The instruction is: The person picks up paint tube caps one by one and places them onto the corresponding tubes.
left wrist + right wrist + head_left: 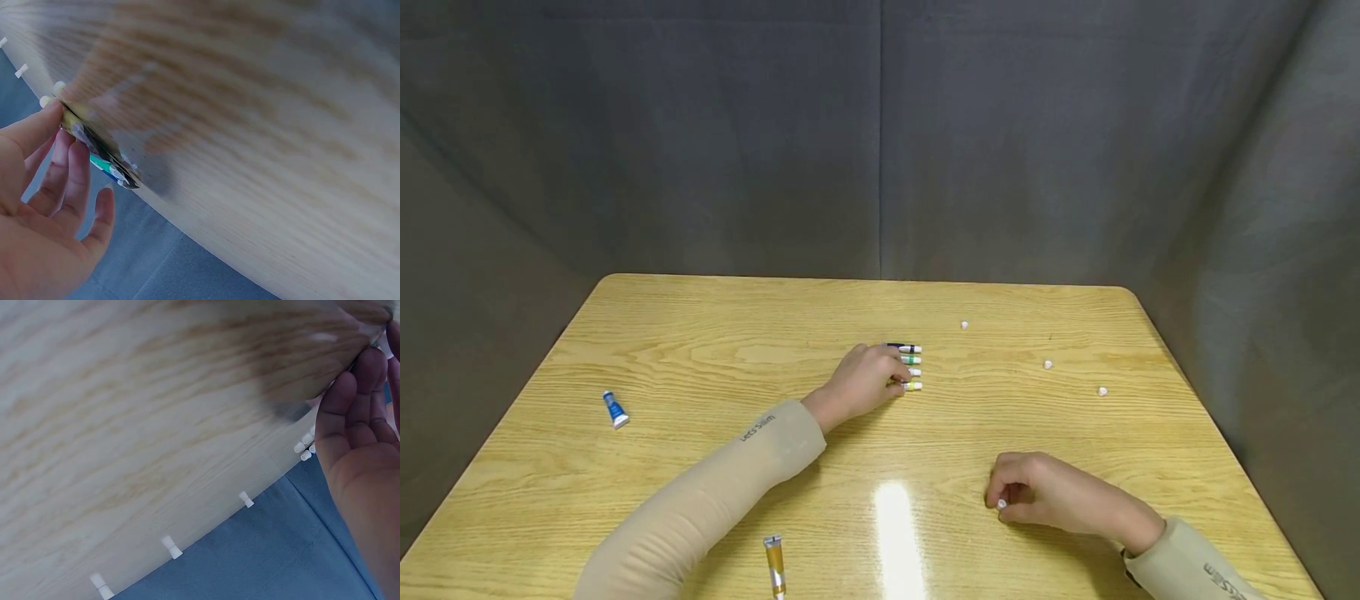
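My left hand (871, 377) is at a row of small paint tubes near the middle of the table. Its thumb and fingers pinch the nearest one, a yellow paint tube (913, 387), also visible in the left wrist view as a yellow tube (70, 122). Beyond it lie a white-banded tube (915, 372), a green tube (913, 360) and a dark blue tube (906, 348), white caps pointing right, partly covered by the hand. At front right, my right hand (1047, 493) pinches a small white cap (1002, 504) between thumb and fingertips, low over the table.
Three more white pieces, one at the back (965, 325), another (1048, 364) and a third (1102, 391), lie apart on the right. A blue paint tube (616, 410) lies at far left. Near the front edge is a gold-ochre tube (775, 567). Grey curtains (880, 150) surround the table.
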The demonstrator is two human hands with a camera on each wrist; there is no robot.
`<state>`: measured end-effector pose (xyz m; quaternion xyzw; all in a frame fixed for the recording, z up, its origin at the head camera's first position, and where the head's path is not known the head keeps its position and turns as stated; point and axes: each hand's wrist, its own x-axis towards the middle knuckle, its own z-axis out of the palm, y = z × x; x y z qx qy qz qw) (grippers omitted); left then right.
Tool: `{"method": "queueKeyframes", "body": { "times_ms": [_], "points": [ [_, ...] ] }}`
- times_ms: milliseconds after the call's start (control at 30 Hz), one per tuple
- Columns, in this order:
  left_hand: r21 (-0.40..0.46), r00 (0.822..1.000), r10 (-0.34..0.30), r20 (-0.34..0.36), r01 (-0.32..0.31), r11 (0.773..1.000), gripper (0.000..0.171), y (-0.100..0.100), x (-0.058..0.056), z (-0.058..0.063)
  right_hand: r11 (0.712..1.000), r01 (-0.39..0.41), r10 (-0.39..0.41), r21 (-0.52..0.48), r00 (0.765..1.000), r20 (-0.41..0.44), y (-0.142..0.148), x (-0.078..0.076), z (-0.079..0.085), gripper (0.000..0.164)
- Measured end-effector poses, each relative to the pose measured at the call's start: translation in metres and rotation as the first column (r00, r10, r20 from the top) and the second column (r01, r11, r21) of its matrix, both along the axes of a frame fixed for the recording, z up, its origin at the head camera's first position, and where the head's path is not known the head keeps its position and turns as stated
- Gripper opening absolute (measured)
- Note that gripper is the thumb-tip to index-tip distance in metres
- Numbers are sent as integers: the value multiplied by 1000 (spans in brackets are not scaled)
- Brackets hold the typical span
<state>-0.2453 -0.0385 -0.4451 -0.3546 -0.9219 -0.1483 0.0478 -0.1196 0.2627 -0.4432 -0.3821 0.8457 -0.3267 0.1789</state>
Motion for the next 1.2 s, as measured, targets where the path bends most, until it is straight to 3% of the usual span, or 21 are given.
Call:
{"method": "queueKeyframes", "body": {
  "times_ms": [200, 400, 633, 900, 1200],
  "points": [
    [25, 1000, -13, -20, 14, 1000, 15, -2, 0, 3, 1000, -11, 10, -14, 999, -44, -2, -1, 4, 11],
    [67, 1000, -11, -17, 13, 998, 18, -8, 3, 15, 999, 15, -19, -35, 992, -127, -4, -4, 14, 17],
    [86, 1000, 2, 2, -2, 996, 22, -21, 13, 41, 996, 82, -91, -46, 966, -240, -7, -10, 30, 23],
    [84, 996, -2, -93, 10, 996, 17, -36, 29, 73, 991, 134, -132, -16, 939, -319, -9, -20, 53, 27],
    [62, 991, 34, -133, -26, 998, 17, -64, 40, 78, 982, 182, -186, -45, 923, -337, -16, -20, 54, 22]
  ]
}}
